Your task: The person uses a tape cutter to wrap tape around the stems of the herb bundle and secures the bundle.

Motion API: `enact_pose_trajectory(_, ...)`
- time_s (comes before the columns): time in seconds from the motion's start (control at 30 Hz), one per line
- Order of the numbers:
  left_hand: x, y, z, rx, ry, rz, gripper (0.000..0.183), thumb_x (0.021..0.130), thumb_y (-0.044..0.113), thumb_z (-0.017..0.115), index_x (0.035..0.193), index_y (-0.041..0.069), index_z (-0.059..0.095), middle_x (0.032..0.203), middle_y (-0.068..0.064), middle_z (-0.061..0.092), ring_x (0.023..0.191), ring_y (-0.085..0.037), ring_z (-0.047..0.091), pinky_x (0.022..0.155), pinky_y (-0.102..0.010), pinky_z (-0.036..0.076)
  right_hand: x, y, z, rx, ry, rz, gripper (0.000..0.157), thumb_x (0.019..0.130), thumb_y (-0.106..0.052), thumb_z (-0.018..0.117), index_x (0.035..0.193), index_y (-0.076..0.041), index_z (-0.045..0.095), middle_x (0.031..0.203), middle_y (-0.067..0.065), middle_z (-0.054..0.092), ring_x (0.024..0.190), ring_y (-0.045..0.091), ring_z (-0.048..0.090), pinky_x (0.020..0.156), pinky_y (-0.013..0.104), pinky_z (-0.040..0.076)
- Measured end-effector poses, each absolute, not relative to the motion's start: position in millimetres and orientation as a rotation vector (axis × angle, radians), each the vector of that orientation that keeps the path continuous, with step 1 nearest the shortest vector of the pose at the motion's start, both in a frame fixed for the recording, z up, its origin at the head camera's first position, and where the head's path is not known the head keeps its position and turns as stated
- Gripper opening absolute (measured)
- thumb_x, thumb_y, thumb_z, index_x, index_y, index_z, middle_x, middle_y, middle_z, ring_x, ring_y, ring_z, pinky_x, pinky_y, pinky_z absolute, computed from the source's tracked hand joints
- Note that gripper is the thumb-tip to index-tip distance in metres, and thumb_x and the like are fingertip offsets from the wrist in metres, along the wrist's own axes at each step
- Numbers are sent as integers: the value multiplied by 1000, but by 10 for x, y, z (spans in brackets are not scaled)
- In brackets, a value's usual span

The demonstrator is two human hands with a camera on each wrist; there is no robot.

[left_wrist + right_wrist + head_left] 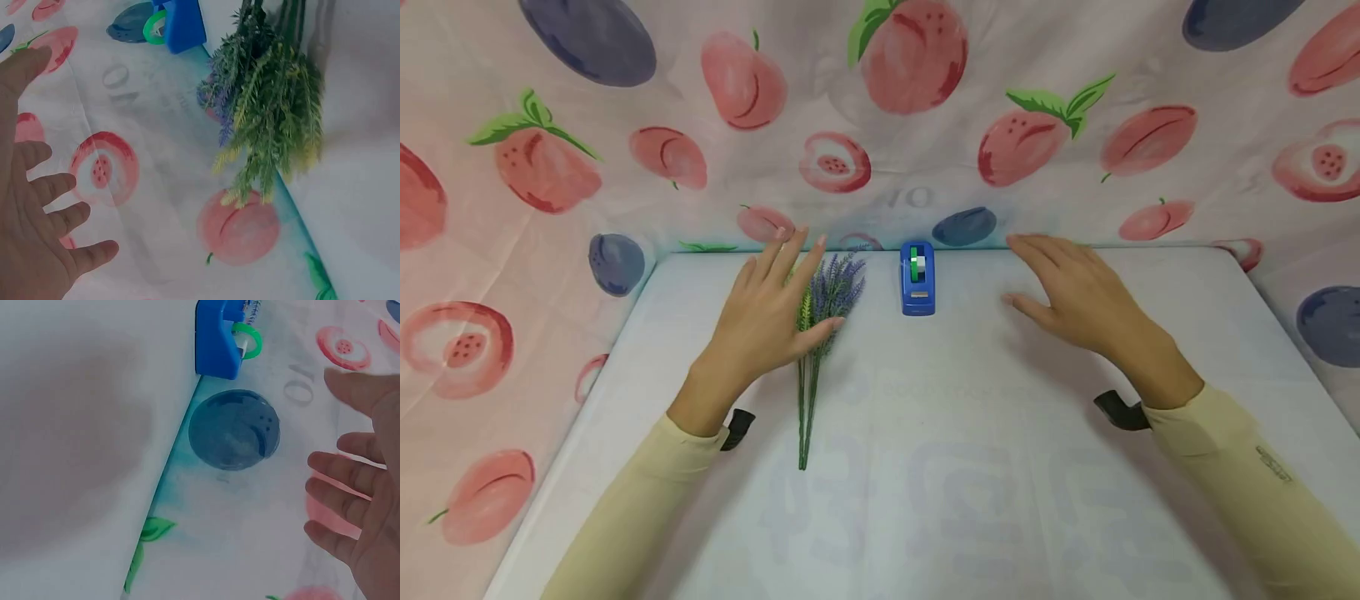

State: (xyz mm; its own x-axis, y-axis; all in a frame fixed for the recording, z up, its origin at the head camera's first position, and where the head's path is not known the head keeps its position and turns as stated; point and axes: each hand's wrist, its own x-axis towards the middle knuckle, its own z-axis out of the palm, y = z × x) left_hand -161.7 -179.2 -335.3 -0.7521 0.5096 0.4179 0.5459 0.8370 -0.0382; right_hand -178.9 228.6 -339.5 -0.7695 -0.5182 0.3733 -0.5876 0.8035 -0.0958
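My left hand [767, 312] hovers with spread fingers over a bunch of artificial lavender [835, 287], covering part of it in the head view. The bunch has purple and yellow-green sprigs, and its green stems point toward me. In the left wrist view the sprigs [269, 119] appear apart from the hand [37, 219]. A blue tape dispenser [918, 292] with a green-cored roll stands at the table's back edge, between the hands. To its right, my right hand [1075, 292] is held above the table with fingers extended, touching nothing. The dispenser [215, 344] also shows in the right wrist view.
The white table [962, 450] ends at the back against a hanging cloth [940, 158] printed with peaches and plums. That cloth also runs along the left and right sides. A black strap piece [1122, 410] sticks out at the right wrist, another [739, 429] at the left.
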Motion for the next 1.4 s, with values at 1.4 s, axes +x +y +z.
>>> enact_pose_trajectory(1.4,-2524,-863,-3942,-264,-2690,-2170,66,92,-1,66,151,22,49,127,-19,55,103,-30,64,90,-53,56,-2592,1521,-3717,685,-2846,1300,38,95,-21,74,130,-7,69,105,11,71,96,27,67,85,45,56)
